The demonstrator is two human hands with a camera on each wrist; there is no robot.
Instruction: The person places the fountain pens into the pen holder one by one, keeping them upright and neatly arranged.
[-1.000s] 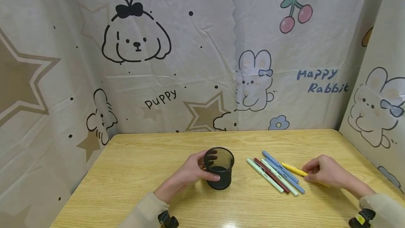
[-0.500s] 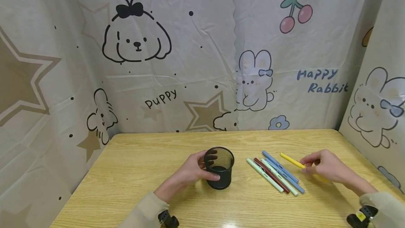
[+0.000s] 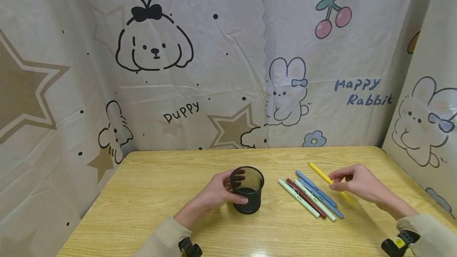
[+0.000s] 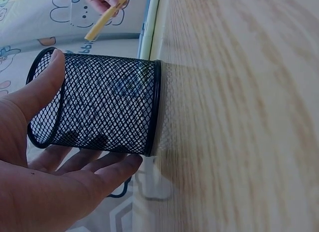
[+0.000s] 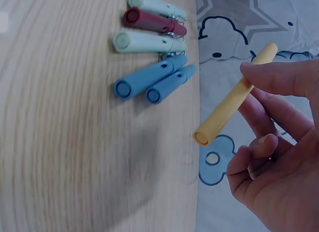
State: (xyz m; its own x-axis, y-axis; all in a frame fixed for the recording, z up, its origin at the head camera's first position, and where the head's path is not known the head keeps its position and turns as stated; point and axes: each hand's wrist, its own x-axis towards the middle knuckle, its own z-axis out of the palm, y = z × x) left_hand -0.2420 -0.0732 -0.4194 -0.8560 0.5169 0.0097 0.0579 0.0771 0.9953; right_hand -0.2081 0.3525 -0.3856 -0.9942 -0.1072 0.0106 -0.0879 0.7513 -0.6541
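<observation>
- Behind the bench [image 3: 150, 181] I see a pale back cloth [image 3: 221, 70], wrinkled, with a wavy vertical edge [image 3: 264, 23] near its middle.
- On its left part I can read "puppy" [image 3: 181, 112] below a dog drawing [image 3: 154, 41]; a brown star [image 3: 232, 126] is lower.
- On its right part I notice cherries [image 3: 333, 11], a rabbit [image 3: 287, 94], the words "Happy Rabbit" [image 3: 363, 91] and a blue flower [image 3: 314, 139].
- At my left hangs a side cloth [image 3: 68, 185] with a large star [image 3: 19, 90]; at my right, another side cloth [image 3: 435, 58] bears a bigger rabbit [image 3: 421, 118].
- The bench has yellowish wood grain and rounded far corners.
- A bright reflection [image 3: 258, 254] shines on its near part.
- The cloth folds look greyer in the corners.
</observation>
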